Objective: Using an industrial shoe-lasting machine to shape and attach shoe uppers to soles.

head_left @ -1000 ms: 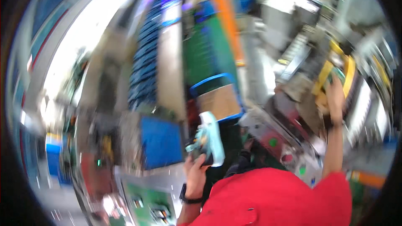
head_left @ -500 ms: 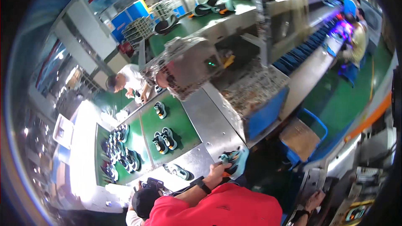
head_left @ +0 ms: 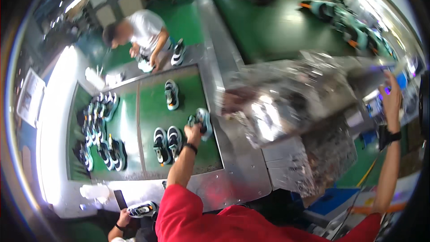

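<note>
My left hand (head_left: pixel 193 132) is closed on a sneaker (head_left: pixel 206 124) with a pale-blue sole, at the right edge of the green work surface (head_left: pixel 188 85). Just left of that hand stand two dark and white sneakers (head_left: pixel 167 144) side by side, and another sneaker (head_left: pixel 171 95) sits farther back. My right hand (head_left: pixel 392 93) is raised at the far right, beside a foil-wrapped machine (head_left: pixel 286 103). Its fingers look stretched and apart, with nothing visible in them; motion softens the view there.
Several sneakers (head_left: pixel 101 121) cluster at the surface's left. A person in white (head_left: pixel 148 31) handles a shoe across the table. Another person's hand (head_left: pixel 123 218) holds a sneaker (head_left: pixel 142 209) at lower left. A green conveyor (head_left: pixel 268 27) carries more shoes behind.
My left hand has carried the sneaker from the near metal edge forward onto the green surface. My right hand has risen from low right to beside the machine. The view has turned left.
</note>
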Motion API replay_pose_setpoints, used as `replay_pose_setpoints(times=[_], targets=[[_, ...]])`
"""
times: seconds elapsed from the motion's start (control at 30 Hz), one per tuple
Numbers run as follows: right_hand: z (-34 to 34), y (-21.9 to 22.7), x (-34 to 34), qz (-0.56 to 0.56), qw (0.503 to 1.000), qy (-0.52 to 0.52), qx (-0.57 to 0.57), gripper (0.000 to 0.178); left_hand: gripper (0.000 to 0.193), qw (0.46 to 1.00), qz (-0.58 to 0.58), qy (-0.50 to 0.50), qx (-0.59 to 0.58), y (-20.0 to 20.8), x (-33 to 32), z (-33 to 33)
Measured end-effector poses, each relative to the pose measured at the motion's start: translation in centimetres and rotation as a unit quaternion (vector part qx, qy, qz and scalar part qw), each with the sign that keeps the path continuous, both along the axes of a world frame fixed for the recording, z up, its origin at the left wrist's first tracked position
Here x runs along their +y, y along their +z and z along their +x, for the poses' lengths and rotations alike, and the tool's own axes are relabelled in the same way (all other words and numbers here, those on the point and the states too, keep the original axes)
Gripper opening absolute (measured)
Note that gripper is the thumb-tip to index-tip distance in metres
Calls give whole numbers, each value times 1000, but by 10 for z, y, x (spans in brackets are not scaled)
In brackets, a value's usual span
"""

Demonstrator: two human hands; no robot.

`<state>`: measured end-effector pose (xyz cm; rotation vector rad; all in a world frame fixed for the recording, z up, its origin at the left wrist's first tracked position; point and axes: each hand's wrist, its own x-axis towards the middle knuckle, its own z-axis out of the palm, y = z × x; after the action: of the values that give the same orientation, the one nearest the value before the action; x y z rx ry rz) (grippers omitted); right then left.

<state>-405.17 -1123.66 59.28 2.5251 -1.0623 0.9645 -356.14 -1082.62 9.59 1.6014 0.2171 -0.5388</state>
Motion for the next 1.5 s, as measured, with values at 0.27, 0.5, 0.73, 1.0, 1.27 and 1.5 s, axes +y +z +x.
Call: replay_pose_setpoints(times=[0.27,0.5,0.73,1.0,1.27,1.5], targets=[[113,13,-220,-18,977,118,178,85,68,909,246,-26,-335,-51,-67,179],[115,32,-222,-67,979,56,186,66,80,922,125,-123,-346,-78,-65,103],[146,37,-64,-65,997,0,48,61,62,884,-131,-447,32,-13,13,-173],[8,19,133,62,942,29,-329,45,79,510,-563,-587,281,310,-122,-347],[-139,-109,366,146,862,-169,-454,53,62,567,-515,-526,370,365,-96,-526],[-296,-142,562,194,761,-131,-605,93,42,490,-346,-777,192,323,15,-662]])
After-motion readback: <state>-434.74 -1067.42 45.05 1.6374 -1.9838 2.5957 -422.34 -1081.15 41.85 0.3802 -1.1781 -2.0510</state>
